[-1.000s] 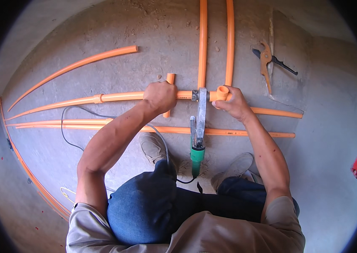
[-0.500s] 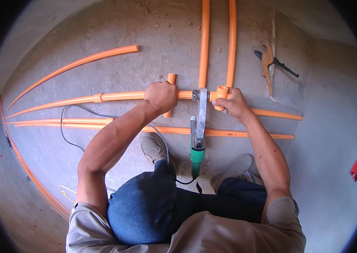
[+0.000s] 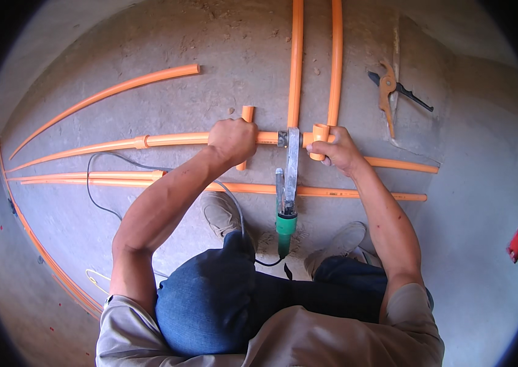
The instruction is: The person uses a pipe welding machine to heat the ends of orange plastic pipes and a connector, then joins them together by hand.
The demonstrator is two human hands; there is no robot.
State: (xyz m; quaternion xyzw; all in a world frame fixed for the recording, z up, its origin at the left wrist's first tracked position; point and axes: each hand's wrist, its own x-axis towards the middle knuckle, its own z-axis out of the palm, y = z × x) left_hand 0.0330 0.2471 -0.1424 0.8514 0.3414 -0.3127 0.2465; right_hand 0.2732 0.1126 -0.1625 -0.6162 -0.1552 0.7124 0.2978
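Left grip (image 3: 233, 142) on pipe (image 3: 179, 139), right grip (image 3: 343, 150) on fitting (image 3: 318, 150), heater (image 3: 292, 164) between

Apparel: grey-beige shirt (image 3: 344, 336) with short sleeves (image 3: 125, 321); blue denim trousers (image 3: 204, 300); grey-brown shoes (image 3: 222, 211), apparently laced. Hands (image 3: 233, 140) and forearms (image 3: 170, 189): bare.

We're following the lower long orange pipe (image 3: 253, 188) across the floor, and on its right-hand stretch we're spotting a short line of dark print (image 3: 336, 194)! We're squinting hard, but it's coming out too tiny to read; we're making out no legible words or numbers anywhere.
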